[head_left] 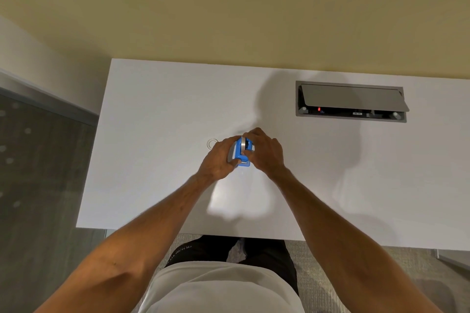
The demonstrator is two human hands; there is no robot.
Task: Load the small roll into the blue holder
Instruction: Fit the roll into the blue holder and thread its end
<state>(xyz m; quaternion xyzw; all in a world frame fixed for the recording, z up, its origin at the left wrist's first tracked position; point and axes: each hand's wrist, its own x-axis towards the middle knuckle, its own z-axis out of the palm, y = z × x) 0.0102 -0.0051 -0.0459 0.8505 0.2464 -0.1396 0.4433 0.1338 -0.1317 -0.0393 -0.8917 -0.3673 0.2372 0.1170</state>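
While both hands close around it, the holder (241, 154) sits near the middle of the white desk (157, 114), a little left of centre — whether it rests on the surface or is lifted just off it cannot be told. It is a small bright-blue plastic piece, blocky, with a paler grey strip at its near end and a grey side showing under the left palm. At its far, upper end a roll (244, 143) stands on edge in the blue body, its rim a pale silvery grey band; how fully it is seated is hidden by fingers.

The left hand (221, 157) wraps the holder's left side, fingers curled under the near end. The right hand (264, 150) grips from the right, thumb pressed on the top and fingertips over the roll.

Just beside the left hand, on the desk, lies a clear ring (211, 143), partly covered by the knuckles. Well apart to the right, a grey cable box (351, 101) is set into the desk — its lid tilted open.
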